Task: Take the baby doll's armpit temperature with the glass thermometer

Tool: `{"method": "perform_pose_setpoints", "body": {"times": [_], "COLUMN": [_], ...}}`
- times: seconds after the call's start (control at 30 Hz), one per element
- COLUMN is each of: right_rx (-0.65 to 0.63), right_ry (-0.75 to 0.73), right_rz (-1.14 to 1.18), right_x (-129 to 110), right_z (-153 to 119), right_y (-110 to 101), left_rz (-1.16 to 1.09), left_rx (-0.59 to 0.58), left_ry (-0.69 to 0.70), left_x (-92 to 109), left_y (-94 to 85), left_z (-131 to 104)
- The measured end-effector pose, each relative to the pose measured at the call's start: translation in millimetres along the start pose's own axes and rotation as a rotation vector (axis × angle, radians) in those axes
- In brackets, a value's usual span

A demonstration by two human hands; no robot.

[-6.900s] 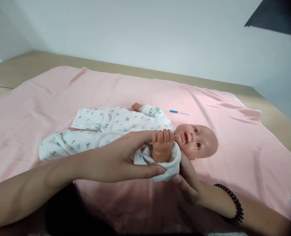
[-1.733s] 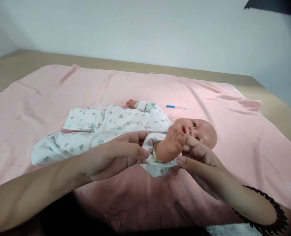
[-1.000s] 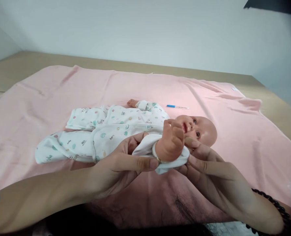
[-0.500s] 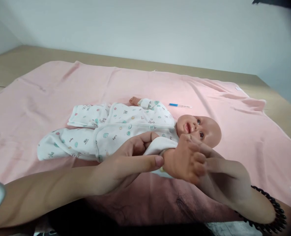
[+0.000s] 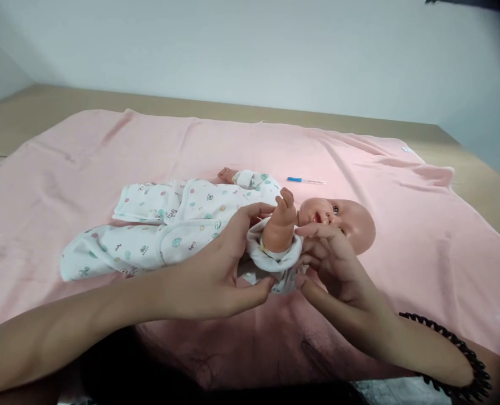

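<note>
A baby doll (image 5: 210, 225) in white printed clothes lies on its back, head to the right. Its near forearm (image 5: 278, 228) points up out of a folded-back white sleeve cuff (image 5: 271, 261). My left hand (image 5: 233, 261) curves around the left side of that sleeve, thumb in front and fingers behind. From the right, my right hand (image 5: 338, 273) holds the cuff's edge with thumb and fingertips, partly covering the doll's face. The doll's far hand (image 5: 227, 175) rests beside its body.
A pink blanket (image 5: 148, 140) with creases lies under the doll on a wooden tabletop (image 5: 182, 107). Beyond the doll's shoulder is a glass thermometer with a blue end (image 5: 295, 179). A pale wall (image 5: 233, 56) stands behind the table.
The doll's near forearm has swung from pointing right to pointing up. My right hand has moved from the doll's hand to the sleeve cuff, which is now folded back; my left thumb has shifted lower.
</note>
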State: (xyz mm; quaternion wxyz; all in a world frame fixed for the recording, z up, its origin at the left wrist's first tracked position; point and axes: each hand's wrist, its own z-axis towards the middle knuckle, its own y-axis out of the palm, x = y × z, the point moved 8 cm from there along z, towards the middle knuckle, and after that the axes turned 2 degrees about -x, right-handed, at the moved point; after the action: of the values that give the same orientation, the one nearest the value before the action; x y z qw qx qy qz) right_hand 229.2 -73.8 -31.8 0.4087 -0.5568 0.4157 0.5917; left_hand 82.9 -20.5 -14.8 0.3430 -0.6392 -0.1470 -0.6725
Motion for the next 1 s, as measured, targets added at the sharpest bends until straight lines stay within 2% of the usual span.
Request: {"method": "perform_pose_setpoints", "body": {"times": [0.23, 0.33, 0.4, 0.47, 0.53, 0.6, 0.7, 0.8, 0.9, 1.0], "right_rx": [0.013, 0.021, 0.018, 0.003, -0.024, -0.06, -0.14, -0.162, -0.062, 0.021], "right_ry": [0.025, -0.027, -0.112, -0.181, -0.192, -0.177, -0.136, -0.118, -0.161, -0.185], "right_rz": [-0.117, -0.29, -0.487, -0.691, -0.85, -0.933, -0.902, -0.771, -0.712, -0.702], "right_x": [4, 1, -5, -7, -3, 2, 9, 13, 15, 22], "right_z": [0, -1, -2, -3, -4, -4, -4, -1, 0, -1], "right_y": [-1, -4, -3, 1, 4, 7, 10, 12, 8, 6], "left_rz": [0.043, 0.123, 0.204, 0.377, 0.631, 0.816, 0.839, 0.811, 0.754, 0.702], "left_rx": [0.014, 0.064, 0.129, 0.232, 0.287, 0.195, 0.017, 0.014, -0.011, 0.015], "left_ry": [-0.093, -0.099, -0.046, 0.098, 0.266, 0.36, 0.334, 0.278, 0.259, 0.27], "left_x": [-5, -5, -4, 6, 22, 30, 34, 40, 46, 52], "left_y": [-11.9, -19.8, -27.1, -35.2, -35.0, -23.6, -9.7, -8.8, -8.3, -11.7], "left_z": [6, 5, 3, 0, -5, -7, -7, -8, -9, -11]}}
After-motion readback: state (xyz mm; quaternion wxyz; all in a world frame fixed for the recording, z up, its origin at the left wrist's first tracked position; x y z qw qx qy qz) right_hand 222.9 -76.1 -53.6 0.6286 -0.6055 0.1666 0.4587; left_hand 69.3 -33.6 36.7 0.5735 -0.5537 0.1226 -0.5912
